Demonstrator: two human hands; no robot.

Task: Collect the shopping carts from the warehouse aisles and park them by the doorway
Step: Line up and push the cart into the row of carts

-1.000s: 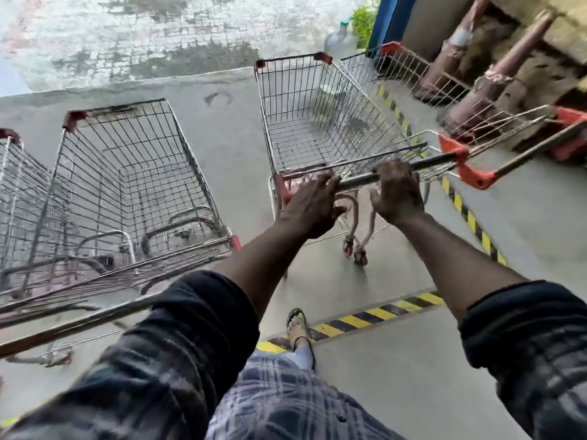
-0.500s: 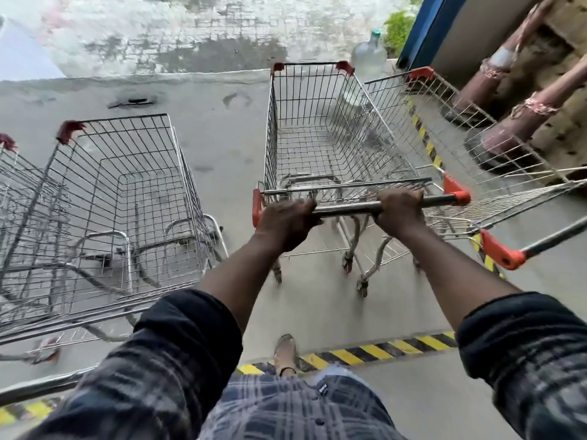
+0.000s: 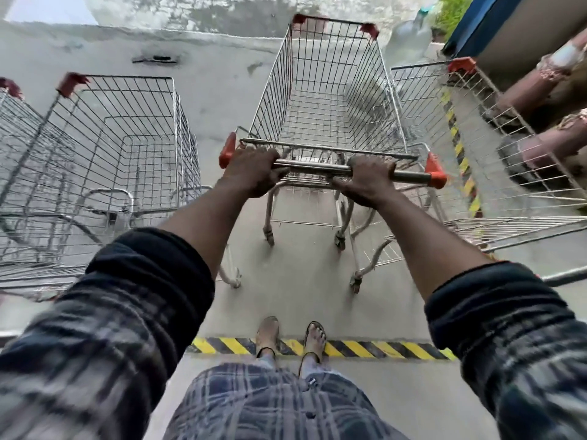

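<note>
Item: empty shopping cart [image 3: 330, 100], on concrete just beyond the striped floor tape [image 3: 365, 349]. Left hand [image 3: 254, 173] and right hand [image 3: 368, 179] both clamped on its handle bar [image 3: 317, 168]. Risk: neighbouring cart [image 3: 470, 128] sits close right; a skewed push likely snags baskets.

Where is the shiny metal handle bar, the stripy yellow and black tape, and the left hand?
Shiny metal handle bar [image 3: 317, 168], head view, bare middle.
Yellow-and-black striped floor tape [image 3: 374, 349], head view, right stretch.
Left hand [image 3: 254, 173], head view, back of hand.
</note>
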